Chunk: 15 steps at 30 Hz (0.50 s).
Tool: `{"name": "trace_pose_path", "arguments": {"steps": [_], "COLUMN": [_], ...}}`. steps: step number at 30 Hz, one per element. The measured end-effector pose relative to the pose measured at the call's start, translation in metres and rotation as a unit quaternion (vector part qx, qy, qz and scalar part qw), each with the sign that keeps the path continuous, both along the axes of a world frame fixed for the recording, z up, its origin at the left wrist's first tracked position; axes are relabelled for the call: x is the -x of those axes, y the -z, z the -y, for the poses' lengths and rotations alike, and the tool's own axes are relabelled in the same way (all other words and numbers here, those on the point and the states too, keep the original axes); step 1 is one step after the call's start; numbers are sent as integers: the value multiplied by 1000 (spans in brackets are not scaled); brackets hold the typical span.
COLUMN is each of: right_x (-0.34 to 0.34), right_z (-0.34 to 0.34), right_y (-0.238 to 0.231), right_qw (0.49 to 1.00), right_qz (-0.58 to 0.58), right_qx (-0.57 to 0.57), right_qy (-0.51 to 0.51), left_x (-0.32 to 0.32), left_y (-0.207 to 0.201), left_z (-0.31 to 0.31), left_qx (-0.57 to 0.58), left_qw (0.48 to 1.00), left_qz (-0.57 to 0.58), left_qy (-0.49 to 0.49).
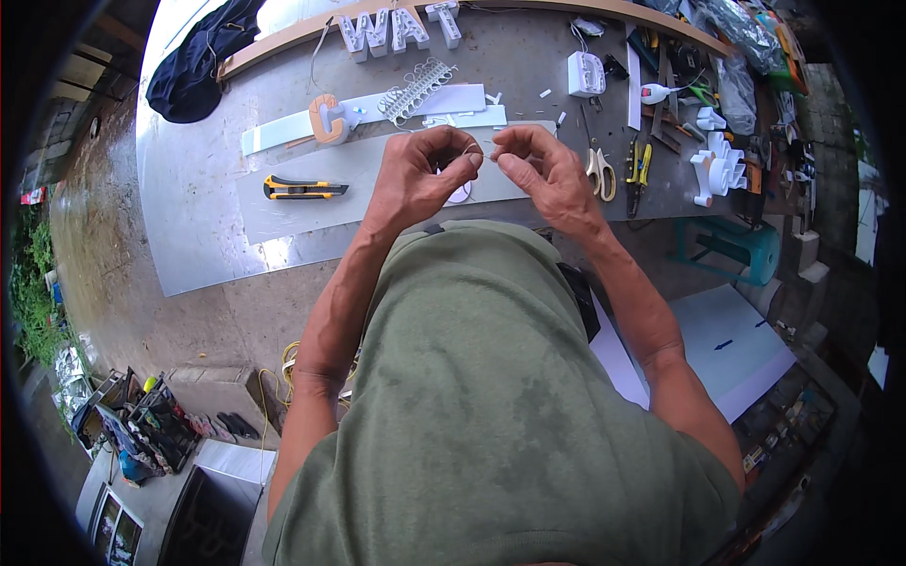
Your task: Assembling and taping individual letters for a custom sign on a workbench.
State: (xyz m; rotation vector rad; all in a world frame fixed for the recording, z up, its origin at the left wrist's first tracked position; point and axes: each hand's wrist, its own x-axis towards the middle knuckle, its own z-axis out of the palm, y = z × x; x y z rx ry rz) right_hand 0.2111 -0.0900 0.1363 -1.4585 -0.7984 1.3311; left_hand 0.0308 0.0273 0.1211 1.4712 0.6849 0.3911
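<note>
Both my hands are raised close together over the near edge of the metal table. My left hand (425, 179) has its thumb and forefinger pinched on a thin pale strand. Just across a small gap, my right hand (552, 179) pinches at the other end of that strand (486, 155), which is too fine to make out well. Beneath them a round white piece (460, 194) is partly hidden by my left hand. Beyond lie a chain of small white modules on wire (415, 91), white strips (274, 133) and a letter shape with a tan face (328, 120).
On the table (203, 241) are a yellow-black utility knife (305, 188), scissors (601, 174), pliers (639, 177), white letter shapes (401, 31) and a dark cloth item (203, 61). Tools crowd the right end. A teal stool (755, 250) and a white panel (727, 344) stand below right.
</note>
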Motion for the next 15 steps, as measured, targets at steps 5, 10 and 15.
{"name": "trace_pose_path", "arguments": {"steps": [5,10,15], "right_x": [-2,1,-1], "right_z": [0,-4,-4], "right_y": [4,7,13], "right_qw": [859,791,754], "right_qz": [418,498,536], "right_qx": [-295,-356,-378], "right_qy": [-9,-9,-17], "left_x": [4,2,1], "left_y": [2,1,-5], "left_z": [-1,-1,2], "left_qx": [57,82,99], "left_qw": [998,996,995], "left_qz": [38,46,29], "left_qy": [-2,4,8]}}
